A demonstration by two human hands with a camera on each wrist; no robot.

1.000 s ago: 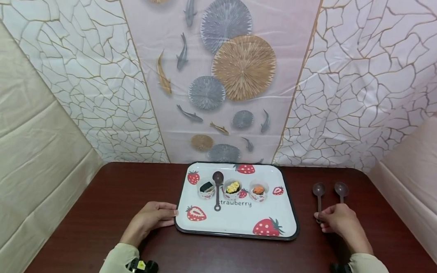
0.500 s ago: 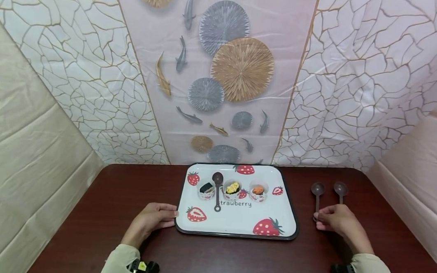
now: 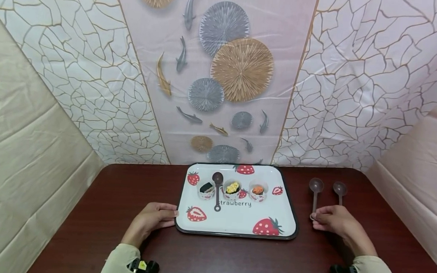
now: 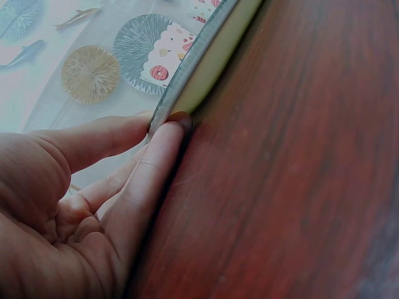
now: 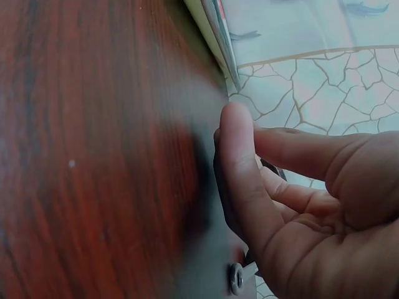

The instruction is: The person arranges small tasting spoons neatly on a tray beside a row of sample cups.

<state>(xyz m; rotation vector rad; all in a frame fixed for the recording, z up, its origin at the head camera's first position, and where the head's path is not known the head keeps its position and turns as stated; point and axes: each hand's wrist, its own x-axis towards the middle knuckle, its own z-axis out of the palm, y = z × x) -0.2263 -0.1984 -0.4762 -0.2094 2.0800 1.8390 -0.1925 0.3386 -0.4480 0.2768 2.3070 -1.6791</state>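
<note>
My left hand [image 3: 150,220] pinches the left edge of a white tray [image 3: 232,226] with strawberry prints; in the left wrist view its thumb and fingers [image 4: 165,146] meet at the rim. To the tray's right, my right hand [image 3: 337,221] pinches the lower handle of a dark brown spoon [image 3: 316,186], bowl pointing away from me. The right wrist view hides most of that spoon behind the fingers [image 5: 240,149]. A second brown spoon [image 3: 340,188] lies just right of it, its handle partly covered by the hand. Another spoon [image 3: 218,177] lies on the tray.
Three small cups stand in a row on the tray: one with dark-topped food [image 3: 206,188], one with yellow food [image 3: 232,188], one with orange food [image 3: 258,190]. The dark red table [image 3: 212,260] ends at a patterned backdrop [image 3: 237,125].
The spoon in my right hand has shifted a little left and its bowl looks larger, closer to the camera. My left hand and the tray have stayed put.
</note>
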